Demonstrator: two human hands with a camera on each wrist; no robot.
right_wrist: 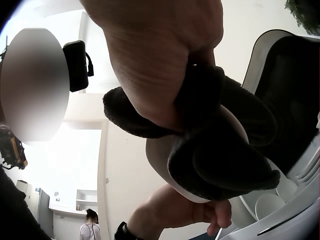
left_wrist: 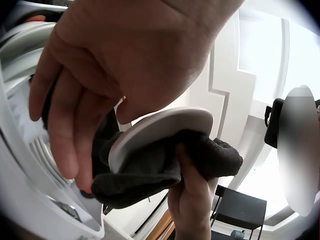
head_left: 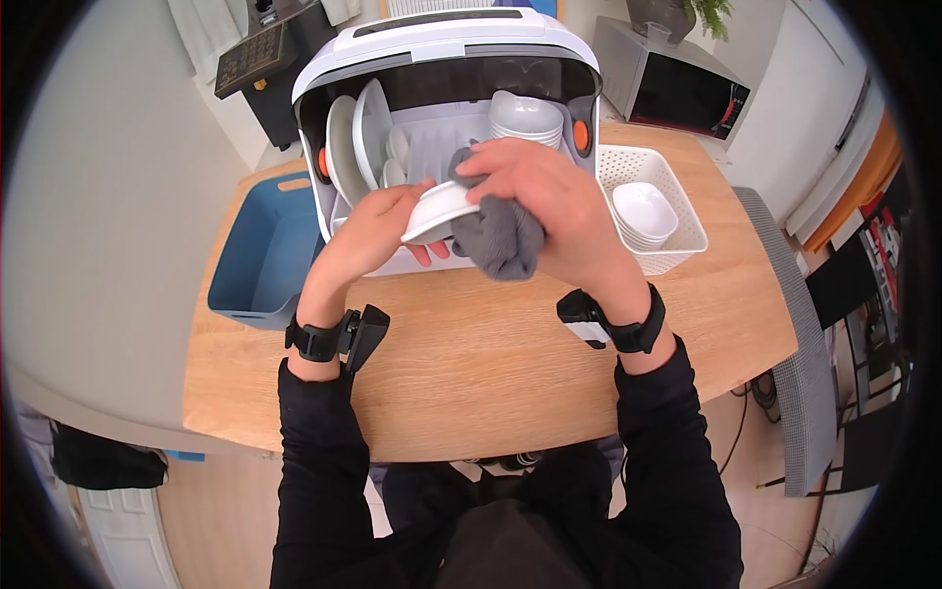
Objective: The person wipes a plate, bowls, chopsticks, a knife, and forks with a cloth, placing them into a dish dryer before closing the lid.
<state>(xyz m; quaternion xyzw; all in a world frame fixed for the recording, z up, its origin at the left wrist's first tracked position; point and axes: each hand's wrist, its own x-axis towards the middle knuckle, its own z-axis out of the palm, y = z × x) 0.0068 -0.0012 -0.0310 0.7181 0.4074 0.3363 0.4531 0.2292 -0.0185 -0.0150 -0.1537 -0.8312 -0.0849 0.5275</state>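
A white bowl point(head_left: 439, 212) is tilted between the hands. My right hand point(head_left: 564, 211) grips it through a grey cloth point(head_left: 502, 239), which bunches over its right part. At the bowl's left side is my left hand point(head_left: 368, 234), its thumb near the rim and its fingers loosely extended below. The left wrist view shows those fingers point(left_wrist: 70, 135) beside the bowl point(left_wrist: 165, 122), not wrapped round it; contact at the thumb is unclear. Dark cloth point(right_wrist: 225, 160) hides much of the bowl in the right wrist view.
Behind the hands stands a white dish cabinet point(head_left: 446, 37) with plates point(head_left: 373, 128) and stacked bowls point(head_left: 526, 116). A blue bin point(head_left: 260, 250) is left of it. At right, a white basket point(head_left: 687, 211) holds bowls point(head_left: 644, 214), with a microwave point(head_left: 677, 88) behind.
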